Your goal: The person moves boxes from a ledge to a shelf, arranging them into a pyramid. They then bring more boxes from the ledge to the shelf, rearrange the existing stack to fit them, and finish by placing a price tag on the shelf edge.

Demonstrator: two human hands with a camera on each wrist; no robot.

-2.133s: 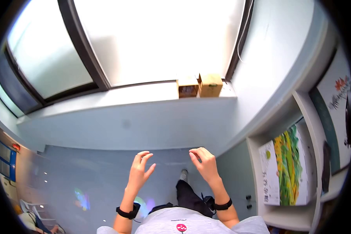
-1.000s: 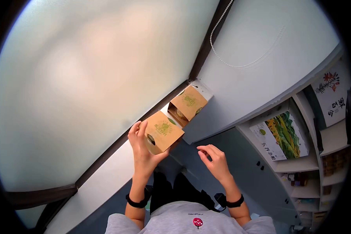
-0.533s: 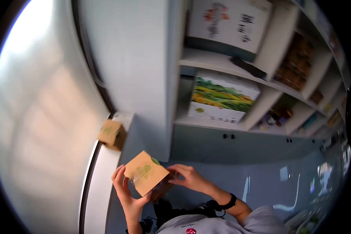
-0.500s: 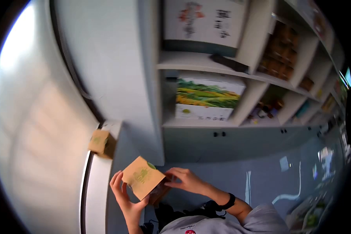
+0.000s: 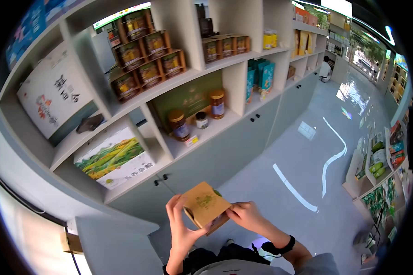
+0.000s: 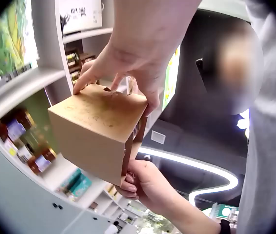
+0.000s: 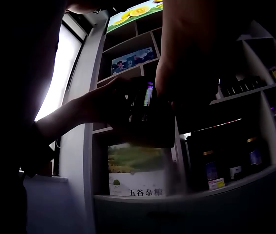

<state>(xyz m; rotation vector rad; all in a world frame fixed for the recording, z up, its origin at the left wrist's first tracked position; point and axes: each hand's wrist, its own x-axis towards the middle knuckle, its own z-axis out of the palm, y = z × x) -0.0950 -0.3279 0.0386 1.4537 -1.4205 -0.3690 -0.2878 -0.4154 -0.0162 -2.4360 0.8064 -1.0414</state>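
Observation:
A small brown cardboard box [image 5: 205, 205] with green print on top is held in front of the body in the head view. My left hand [image 5: 181, 233] grips it from the left, fingers at the far side and thumb at the near edge. At the box's right edge my right hand [image 5: 248, 216] pinches the cardboard between thumb and fingers. The left wrist view shows the box's plain side [image 6: 86, 148] and a gap along its open end, where the right hand's fingers [image 6: 130, 187] sit. Its contents are mostly hidden. The right wrist view is very dark.
White shelves [image 5: 192, 75] curve across the front, with stacked boxed jars [image 5: 149, 73], honey-coloured jars [image 5: 178, 123] and a large printed carton [image 5: 117, 158]. A second brown box [image 5: 72, 243] stands on the sill at lower left. A display stand [image 5: 371, 169] is at right.
The left hand has picked one box up off the windowsill, and the right hand has come onto its right edge. The view has turned right, from the window to the shelves.

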